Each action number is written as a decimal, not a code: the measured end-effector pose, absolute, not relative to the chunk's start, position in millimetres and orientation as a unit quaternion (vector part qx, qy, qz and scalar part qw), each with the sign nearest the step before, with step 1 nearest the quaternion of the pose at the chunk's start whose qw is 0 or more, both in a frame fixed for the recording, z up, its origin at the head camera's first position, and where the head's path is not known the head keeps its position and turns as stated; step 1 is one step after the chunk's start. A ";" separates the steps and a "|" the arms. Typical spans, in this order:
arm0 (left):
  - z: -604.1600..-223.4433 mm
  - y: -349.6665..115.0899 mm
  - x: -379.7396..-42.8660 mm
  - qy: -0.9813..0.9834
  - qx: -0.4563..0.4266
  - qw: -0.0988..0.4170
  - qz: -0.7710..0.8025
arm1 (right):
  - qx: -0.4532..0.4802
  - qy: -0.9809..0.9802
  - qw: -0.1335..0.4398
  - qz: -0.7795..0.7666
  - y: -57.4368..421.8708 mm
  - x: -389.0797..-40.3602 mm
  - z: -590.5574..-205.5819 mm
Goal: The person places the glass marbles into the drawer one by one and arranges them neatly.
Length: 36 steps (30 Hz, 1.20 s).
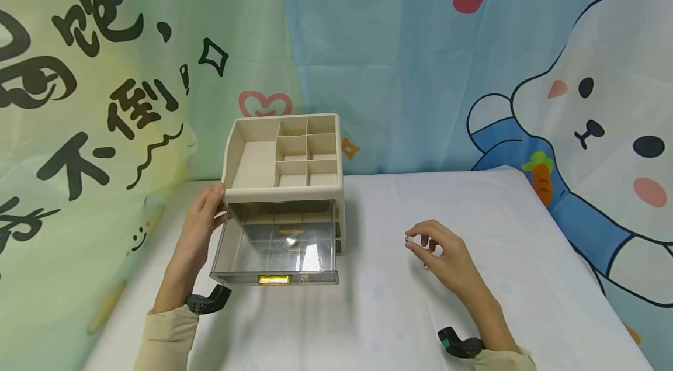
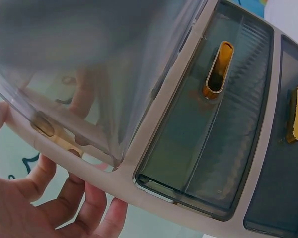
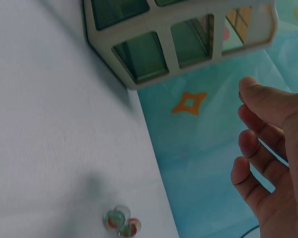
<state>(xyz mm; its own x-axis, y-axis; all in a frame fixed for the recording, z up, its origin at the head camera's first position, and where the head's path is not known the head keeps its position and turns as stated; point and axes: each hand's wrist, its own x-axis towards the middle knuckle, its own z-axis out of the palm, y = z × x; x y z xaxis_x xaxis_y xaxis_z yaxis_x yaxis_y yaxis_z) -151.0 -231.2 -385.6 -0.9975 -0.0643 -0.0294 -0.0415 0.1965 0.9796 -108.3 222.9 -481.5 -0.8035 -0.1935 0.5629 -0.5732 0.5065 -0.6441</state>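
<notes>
A cream desktop drawer organizer (image 1: 288,194) stands on the table, its clear top drawer (image 1: 278,254) pulled out toward me. My left hand (image 1: 206,207) grips the organizer's left edge; in the left wrist view the thumb is at the frame and the fingers (image 2: 92,206) curl behind it. To the right of the organizer, over the table, my right hand (image 1: 440,251) pinches a small clear glass marble (image 1: 409,239) between thumb and fingertips. The right wrist view mostly hides this marble behind the thumb. Glass marbles (image 3: 117,218) with coloured insides lie on the cloth below that hand.
Open compartments (image 1: 307,152) divide the organizer's top. Below the pulled drawer, dark clear drawers (image 2: 208,119) with gold handles are closed. White cloth covers the table (image 1: 378,301), and a printed curtain (image 1: 378,67) hangs behind its back edge.
</notes>
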 end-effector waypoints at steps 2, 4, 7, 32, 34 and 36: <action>-385.5 -230.7 -151.0 -0.773 0.035 0.010 -0.633 | 0.237 -0.838 0.211 0.443 218.5 -109.4 -479.1; -385.5 -230.4 -151.0 -0.772 0.036 0.010 -0.634 | 0.243 -0.836 0.207 0.446 214.7 -110.7 -476.6; -385.4 -229.8 -151.2 -0.772 0.038 0.013 -0.634 | 0.250 -0.836 0.198 0.447 209.6 -112.9 -472.4; -419.7 -254.9 -147.7 -0.741 -0.106 0.071 -0.660 | 0.296 -0.812 0.148 0.481 185.5 -118.9 -447.0; -423.7 -255.1 -147.8 -0.736 -0.117 0.080 -0.662 | 0.300 -0.809 0.153 0.483 184.2 -119.9 -443.6; -426.5 -254.7 -148.1 -0.731 -0.128 0.087 -0.665 | 0.302 -0.807 0.153 0.484 182.4 -120.3 -439.5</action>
<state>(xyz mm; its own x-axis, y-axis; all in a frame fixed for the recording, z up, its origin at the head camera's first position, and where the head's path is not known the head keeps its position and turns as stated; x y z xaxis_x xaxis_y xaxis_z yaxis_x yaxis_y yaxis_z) -148.1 -254.7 -426.5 -0.9522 0.0716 0.2969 0.3024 0.0837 0.9495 -120.3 182.4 -439.5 -0.7708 -0.3391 0.5393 -0.6355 0.3500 -0.6882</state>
